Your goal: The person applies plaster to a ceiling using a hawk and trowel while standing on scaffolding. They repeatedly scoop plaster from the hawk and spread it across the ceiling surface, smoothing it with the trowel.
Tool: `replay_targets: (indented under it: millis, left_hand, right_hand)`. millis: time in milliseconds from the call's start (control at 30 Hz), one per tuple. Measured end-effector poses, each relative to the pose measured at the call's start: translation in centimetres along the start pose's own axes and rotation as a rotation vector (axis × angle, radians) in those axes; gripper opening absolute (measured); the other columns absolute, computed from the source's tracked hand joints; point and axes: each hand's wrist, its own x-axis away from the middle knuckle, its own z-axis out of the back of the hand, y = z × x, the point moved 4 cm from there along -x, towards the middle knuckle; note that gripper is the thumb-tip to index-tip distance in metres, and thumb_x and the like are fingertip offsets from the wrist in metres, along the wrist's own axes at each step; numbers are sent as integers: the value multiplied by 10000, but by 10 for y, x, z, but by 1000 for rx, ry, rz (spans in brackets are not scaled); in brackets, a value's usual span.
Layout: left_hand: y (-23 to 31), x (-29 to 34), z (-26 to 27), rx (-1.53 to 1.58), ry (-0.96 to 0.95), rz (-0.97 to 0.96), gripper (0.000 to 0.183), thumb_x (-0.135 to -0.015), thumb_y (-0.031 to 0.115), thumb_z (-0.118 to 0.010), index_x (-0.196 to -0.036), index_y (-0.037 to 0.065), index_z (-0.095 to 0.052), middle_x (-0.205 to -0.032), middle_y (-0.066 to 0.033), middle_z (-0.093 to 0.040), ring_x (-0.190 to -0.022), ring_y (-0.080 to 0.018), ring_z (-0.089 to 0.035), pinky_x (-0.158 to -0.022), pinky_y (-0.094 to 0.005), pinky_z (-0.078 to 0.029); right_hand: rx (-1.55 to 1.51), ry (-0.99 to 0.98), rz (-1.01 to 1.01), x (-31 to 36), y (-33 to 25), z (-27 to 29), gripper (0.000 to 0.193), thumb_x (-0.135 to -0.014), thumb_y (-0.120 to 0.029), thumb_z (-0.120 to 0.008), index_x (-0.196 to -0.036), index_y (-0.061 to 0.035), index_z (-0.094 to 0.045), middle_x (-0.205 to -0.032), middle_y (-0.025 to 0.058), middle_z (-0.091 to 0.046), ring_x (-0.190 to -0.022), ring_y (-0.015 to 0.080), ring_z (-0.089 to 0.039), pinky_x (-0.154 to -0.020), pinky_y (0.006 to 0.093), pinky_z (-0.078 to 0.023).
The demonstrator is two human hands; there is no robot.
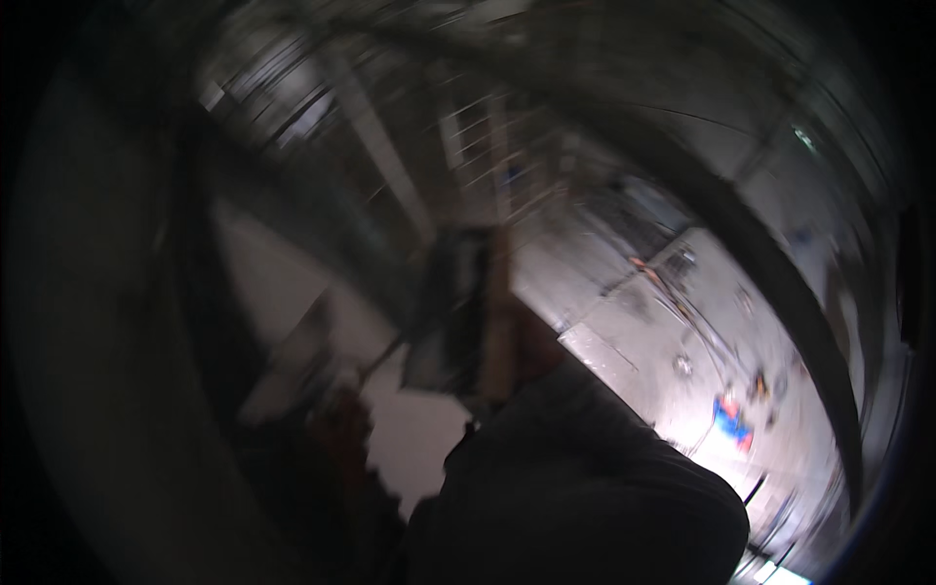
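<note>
A: How far along is the work looking?

B: Probably partway — both hands seem to be carrying something, and nothing is showing as finished. What is left cannot be told, since blur and darkness are hiding any worked surface.

A: Where is the board (447,317) sitting relative to the fingers?

B: The right hand (539,346) is lying just right of the board, against its wooden edge (500,317). It is seemingly holding the board there, but whether those fingers are pinching the edge or spreading behind it cannot be told.

A: And the left hand (343,424)?

B: That one is showing lower and to the left of the board, apart from it. Its fingers are looking bunched, seemingly around the near end of a pale plate (285,375); how tightly they are pressing together cannot be told.

A: So the plate is staying clear of the board?

B: It is lying to the board's left, with a gap showing between them. Well to the board's right, the floor (624,356) is catching bright light — and a blue and red thing (731,421) is lying there.
</note>
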Motion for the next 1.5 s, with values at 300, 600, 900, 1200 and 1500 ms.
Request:
replay_targets:
  millis: [300,600,900,1200,1500]
  left_hand:
    - [-13,47,-68,-178,82,-812,403,-668,-65,-539,-1055,49,-529,-838,-115,-587,-716,-228,-582,-618,-297,-467]
    - [-100,87,-79,-820,87,-538,549,-680,6,-446,-1174,244,-452,-789,-73,-522,-734,-243,-531,-617,-338,-446]
    - [-162,210,-83,-112,393,-178,525,-670,-68,-520,-1152,131,-471,-994,-104,-561,-879,-253,-547,-722,-307,-447]
    - [-145,290,-43,-66,856,-91,336,-701,-34,-569,-1031,20,-546,-810,-137,-589,-703,-214,-575,-634,-281,-441]
    - [-106,257,-28,154,1235,82,107,-732,51,-537,-801,-25,-564,-745,-123,-577,-659,-228,-547,-595,-298,-422]
  right_hand:
    - [91,-159,-203,35,-10,-38,389,-714,-193,-491,-1052,-9,-442,-921,121,-535,-831,224,-548,-737,343,-458]
    - [364,-318,-253,29,-36,38,299,-752,-258,-473,-950,-34,-494,-823,79,-538,-722,186,-548,-661,296,-466]
    - [424,-406,-204,-22,3,-13,158,-681,-129,-544,-814,-45,-525,-789,58,-532,-795,200,-534,-758,360,-444]
    - [871,-985,262,-138,167,-264,187,-727,-59,-552,-901,-7,-508,-806,77,-523,-750,175,-523,-682,289,-419]
    - [1237,-691,517,-305,332,-456,420,-652,-128,-600,-992,72,-456,-977,216,-525,-877,303,-540,-727,374,-439]
